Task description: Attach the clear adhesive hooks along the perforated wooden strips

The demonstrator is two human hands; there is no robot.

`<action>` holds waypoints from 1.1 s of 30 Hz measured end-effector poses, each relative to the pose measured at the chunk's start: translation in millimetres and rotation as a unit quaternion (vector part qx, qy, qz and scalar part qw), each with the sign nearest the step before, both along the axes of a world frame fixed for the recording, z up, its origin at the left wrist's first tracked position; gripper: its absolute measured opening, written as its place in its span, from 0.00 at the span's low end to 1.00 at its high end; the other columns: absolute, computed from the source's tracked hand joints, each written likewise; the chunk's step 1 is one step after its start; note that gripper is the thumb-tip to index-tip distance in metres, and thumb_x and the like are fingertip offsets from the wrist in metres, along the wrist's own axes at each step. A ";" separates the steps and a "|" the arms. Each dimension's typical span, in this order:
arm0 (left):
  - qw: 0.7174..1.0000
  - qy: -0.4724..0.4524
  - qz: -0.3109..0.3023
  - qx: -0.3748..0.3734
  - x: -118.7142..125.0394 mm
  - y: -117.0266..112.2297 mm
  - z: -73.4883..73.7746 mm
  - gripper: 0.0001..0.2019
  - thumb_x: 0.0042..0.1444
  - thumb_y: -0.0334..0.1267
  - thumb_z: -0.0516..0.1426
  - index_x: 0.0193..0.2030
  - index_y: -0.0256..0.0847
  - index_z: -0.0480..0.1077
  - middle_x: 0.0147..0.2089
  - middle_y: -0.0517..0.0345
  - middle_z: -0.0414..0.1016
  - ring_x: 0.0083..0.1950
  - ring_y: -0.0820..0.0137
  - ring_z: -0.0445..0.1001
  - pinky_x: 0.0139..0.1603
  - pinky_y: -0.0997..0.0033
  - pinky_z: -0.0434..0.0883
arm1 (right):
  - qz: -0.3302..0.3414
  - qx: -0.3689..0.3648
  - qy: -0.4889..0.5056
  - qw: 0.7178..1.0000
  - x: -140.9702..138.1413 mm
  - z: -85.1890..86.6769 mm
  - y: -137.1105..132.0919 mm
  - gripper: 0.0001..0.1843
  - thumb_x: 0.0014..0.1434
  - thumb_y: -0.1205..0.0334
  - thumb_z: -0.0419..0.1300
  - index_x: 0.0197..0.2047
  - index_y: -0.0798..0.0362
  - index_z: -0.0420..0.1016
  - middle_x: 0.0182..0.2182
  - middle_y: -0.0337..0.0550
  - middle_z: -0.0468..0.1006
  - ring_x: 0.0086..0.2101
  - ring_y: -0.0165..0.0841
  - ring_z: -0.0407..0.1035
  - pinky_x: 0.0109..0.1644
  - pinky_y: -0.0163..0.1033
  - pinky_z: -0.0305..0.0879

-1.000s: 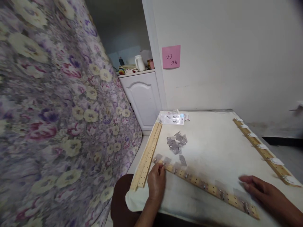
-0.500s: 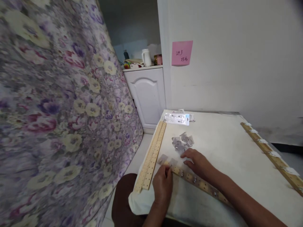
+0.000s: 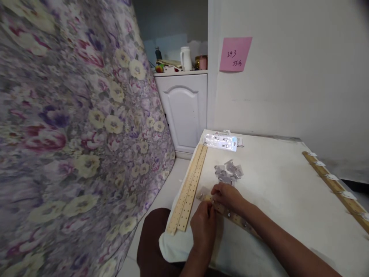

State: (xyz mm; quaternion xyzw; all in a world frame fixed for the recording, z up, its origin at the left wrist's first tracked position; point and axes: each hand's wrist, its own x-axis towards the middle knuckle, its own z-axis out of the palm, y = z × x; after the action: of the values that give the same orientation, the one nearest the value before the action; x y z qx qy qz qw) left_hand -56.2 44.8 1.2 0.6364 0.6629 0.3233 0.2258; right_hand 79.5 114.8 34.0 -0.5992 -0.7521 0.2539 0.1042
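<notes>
My left hand [image 3: 204, 227] rests with curled fingers on the near end of a perforated wooden strip [image 3: 233, 217] that lies slanted across the white table [image 3: 276, 184]. My right hand [image 3: 229, 197] is bent over the same end of the strip, its fingertips pressed onto a small clear hook piece [image 3: 203, 193] there. Whether either hand grips anything is hidden by the fingers. A small heap of clear adhesive hooks [image 3: 229, 173] lies just beyond my right hand.
Two more perforated strips [image 3: 188, 188] lie side by side along the table's left edge. Another strip with white pads [image 3: 337, 188] runs along the right edge. A hook packet [image 3: 221, 141] lies at the far edge. A flowered mattress [image 3: 72, 134] stands to the left, a white cabinet [image 3: 184, 109] behind.
My right hand came from the strip's right end to its left end, close to my left hand. The view has shifted left, so everything sits further right in the picture.
</notes>
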 end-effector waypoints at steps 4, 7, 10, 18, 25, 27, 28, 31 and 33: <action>1.000 0.003 -0.002 -0.015 -0.4 0.6 -1.6 0.09 0.59 0.38 0.48 0.36 0.45 0.69 0.34 0.59 0.77 0.34 0.67 0.74 0.33 0.72 0.60 | -0.021 -0.019 -0.001 1.000 -2.3 2.3 2.8 0.13 0.47 0.65 0.60 0.39 0.49 0.76 0.37 0.40 0.77 0.36 0.31 0.69 0.36 0.32 0.57; 1.000 0.008 0.001 -0.026 -0.2 0.8 -4.0 0.10 0.60 0.39 0.47 0.36 0.45 0.69 0.34 0.59 0.77 0.34 0.67 0.74 0.33 0.71 0.59 | -0.032 -0.039 -0.004 0.999 -3.0 1.2 8.5 0.14 0.43 0.65 0.63 0.37 0.49 0.75 0.35 0.38 0.78 0.35 0.31 0.69 0.33 0.32 0.55; 1.000 0.001 0.003 -0.023 -0.2 0.9 -5.5 0.09 0.60 0.39 0.48 0.36 0.45 0.69 0.33 0.60 0.77 0.34 0.67 0.74 0.33 0.72 0.60 | -0.033 -0.060 -0.003 0.998 -2.4 -1.0 16.0 0.15 0.40 0.64 0.65 0.35 0.49 0.75 0.33 0.37 0.78 0.33 0.30 0.69 0.32 0.32 0.55; 1.000 0.010 -0.006 -0.027 -1.7 1.0 -0.3 0.09 0.60 0.40 0.48 0.38 0.46 0.68 0.34 0.60 0.78 0.35 0.67 0.74 0.32 0.72 0.59 | -0.028 -0.068 0.008 0.997 -2.8 -0.3 19.8 0.17 0.38 0.65 0.67 0.36 0.49 0.75 0.34 0.36 0.77 0.33 0.30 0.69 0.32 0.31 0.54; 1.000 0.005 -0.009 -0.007 -3.6 0.1 3.0 0.07 0.59 0.40 0.48 0.36 0.44 0.65 0.28 0.60 0.74 0.30 0.68 0.72 0.30 0.74 0.58 | -0.039 0.001 0.038 0.999 5.4 11.1 9.1 0.20 0.41 0.67 0.65 0.41 0.51 0.74 0.35 0.40 0.77 0.35 0.32 0.68 0.35 0.33 0.57; 1.000 0.008 -0.002 0.004 -4.7 -0.4 4.1 0.06 0.59 0.38 0.47 0.35 0.44 0.64 0.28 0.60 0.73 0.30 0.68 0.72 0.30 0.74 0.59 | -0.048 0.032 0.058 0.997 19.8 20.6 0.5 0.15 0.45 0.68 0.62 0.39 0.52 0.74 0.36 0.41 0.77 0.35 0.31 0.69 0.37 0.33 0.59; 1.000 0.009 0.000 0.009 -5.5 -0.7 5.0 0.06 0.59 0.38 0.47 0.35 0.44 0.63 0.28 0.60 0.73 0.30 0.69 0.72 0.30 0.74 0.59 | -0.056 0.048 0.068 0.995 30.4 26.3 -6.2 0.12 0.47 0.67 0.60 0.38 0.52 0.73 0.36 0.41 0.76 0.35 0.31 0.69 0.38 0.33 0.60; 1.000 0.004 -0.008 0.017 -8.7 -1.5 8.5 0.06 0.58 0.38 0.47 0.34 0.43 0.63 0.27 0.60 0.72 0.29 0.69 0.71 0.30 0.74 0.60 | -0.101 0.088 0.089 0.987 77.5 41.6 -37.7 0.09 0.54 0.65 0.53 0.38 0.52 0.71 0.35 0.41 0.76 0.36 0.31 0.69 0.39 0.34 0.62; 1.000 -0.006 -0.022 0.021 -10.8 -2.3 11.1 0.06 0.58 0.38 0.47 0.35 0.43 0.63 0.28 0.59 0.72 0.30 0.68 0.72 0.31 0.73 0.61 | -0.161 0.128 0.101 0.973 118.6 45.3 -68.6 0.08 0.56 0.61 0.51 0.35 0.51 0.71 0.33 0.41 0.76 0.35 0.33 0.69 0.39 0.36 0.62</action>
State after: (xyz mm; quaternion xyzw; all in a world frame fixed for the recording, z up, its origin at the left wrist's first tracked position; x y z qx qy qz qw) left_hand -67.1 42.5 12.3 0.6538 0.6402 0.3358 0.2234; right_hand 198.1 46.2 79.3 -0.6655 -0.6574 0.1947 0.2949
